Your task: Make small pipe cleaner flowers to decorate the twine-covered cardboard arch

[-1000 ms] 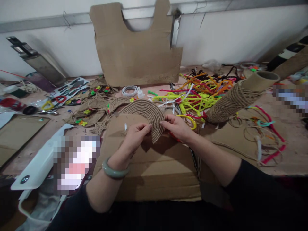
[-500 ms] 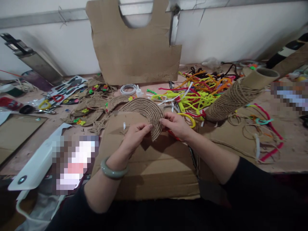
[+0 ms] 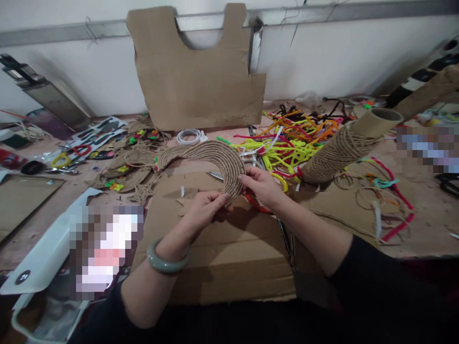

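A curved, crescent-like piece covered in rows of jute twine (image 3: 218,155) is held up over the cardboard sheet (image 3: 229,248). My left hand (image 3: 206,208) pinches its lower tip between thumb and fingers. On its right edge, a little higher, the thumb and fingers of my right hand (image 3: 263,186) are closed too. Scissors lie partly hidden by the piece and my right hand; a blade (image 3: 215,176) and a yellow handle loop (image 3: 280,182) show. Right of my hands leans a cardboard tube wound with jute twine (image 3: 335,150).
Behind lies a heap of colourful pipe cleaners or cords (image 3: 297,143). Finished-looking twine pieces with small flowers (image 3: 124,169) lie at left. A cut cardboard panel (image 3: 201,86) stands against the wall. A white device (image 3: 53,243) and a blurred phone (image 3: 107,253) lie near left.
The twine piece has turned slightly, and its pointed tip is now covered by my left fingers. Both hands keep their hold. The whole view has shifted a little.
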The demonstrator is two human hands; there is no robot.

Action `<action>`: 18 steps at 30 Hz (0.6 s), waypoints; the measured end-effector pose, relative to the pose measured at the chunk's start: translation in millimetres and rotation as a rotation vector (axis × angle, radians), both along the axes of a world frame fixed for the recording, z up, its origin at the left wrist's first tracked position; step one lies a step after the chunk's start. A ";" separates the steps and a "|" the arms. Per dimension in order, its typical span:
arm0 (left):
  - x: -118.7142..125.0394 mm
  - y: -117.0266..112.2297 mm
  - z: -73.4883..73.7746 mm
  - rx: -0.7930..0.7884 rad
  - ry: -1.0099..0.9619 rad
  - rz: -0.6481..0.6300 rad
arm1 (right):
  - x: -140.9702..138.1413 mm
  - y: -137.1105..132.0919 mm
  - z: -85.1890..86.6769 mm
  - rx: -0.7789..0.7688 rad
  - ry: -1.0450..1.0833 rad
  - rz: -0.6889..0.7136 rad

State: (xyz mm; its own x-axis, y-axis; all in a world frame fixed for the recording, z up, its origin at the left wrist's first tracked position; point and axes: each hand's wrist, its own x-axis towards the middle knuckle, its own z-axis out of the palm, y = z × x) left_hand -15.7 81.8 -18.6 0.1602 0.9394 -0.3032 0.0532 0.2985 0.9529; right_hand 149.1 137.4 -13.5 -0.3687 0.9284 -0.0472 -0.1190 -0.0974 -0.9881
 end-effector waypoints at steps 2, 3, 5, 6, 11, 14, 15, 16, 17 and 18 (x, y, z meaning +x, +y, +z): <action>0.3 -0.2 0.1 -0.005 0.010 0.013 | -0.1 0.3 0.7 -0.008 0.010 -0.005; 0.4 -0.3 0.8 -0.009 0.010 0.013 | 0.2 0.4 2.2 -0.017 0.011 -0.009; 0.1 -0.4 3.3 0.009 0.006 0.013 | 2.4 0.7 7.6 -0.024 0.016 -0.040; -0.1 -0.4 4.9 0.038 0.006 0.023 | 4.4 1.4 11.3 -0.015 0.026 -0.077; -1.0 -0.4 11.5 0.207 -0.027 0.203 | 18.5 8.6 25.6 0.121 0.065 -0.301; -0.3 1.1 11.5 0.173 -0.057 0.261 | 21.6 12.5 23.8 0.150 0.017 -0.309; -0.1 2.0 11.0 0.160 -0.065 0.274 | 21.0 12.9 22.1 0.150 0.000 -0.295; 0.2 3.0 10.6 0.150 -0.075 0.282 | 19.7 12.9 20.4 0.147 -0.013 -0.276; 0.4 4.0 10.2 0.142 -0.088 0.286 | 18.0 12.2 18.8 0.147 -0.022 -0.251; 0.6 5.1 9.9 0.132 -0.106 0.284 | 15.9 11.0 17.4 0.145 -0.031 -0.220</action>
